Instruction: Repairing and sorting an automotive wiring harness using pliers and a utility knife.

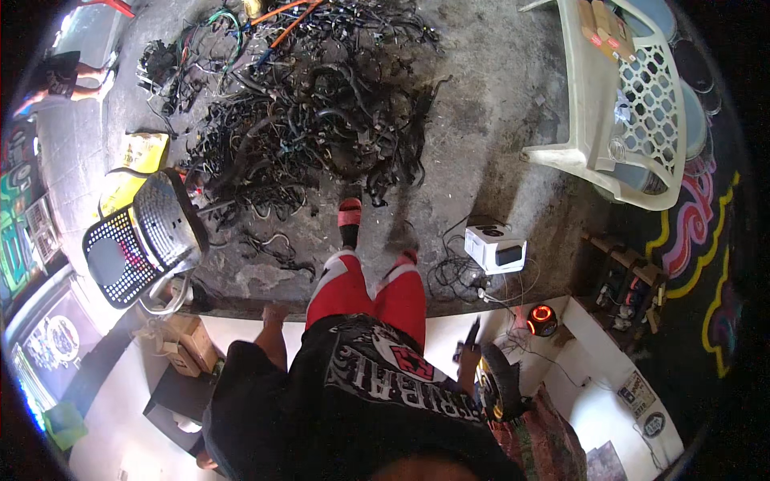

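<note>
My right hand (468, 365), low on the right of my body, is closed around a slim black pointed tool (473, 333); its exact kind cannot be made out. My left hand (275, 313) hangs beside my left thigh, away from other things, its fingers too small and blurred to read. Ahead of my feet, a broad tangled heap of black cables and wiring harnesses (297, 120) covers the concrete floor. A few loose strands lie nearer to me, left of my foot in a pink slide (350, 212).
To the left stand a black perforated chair (124, 256) and a yellow bag (144, 152). On the right are a white plastic chair (589, 160), a white box (489, 250) among cords, and a red-lit round device (543, 319). Another person (60, 80) shows far left.
</note>
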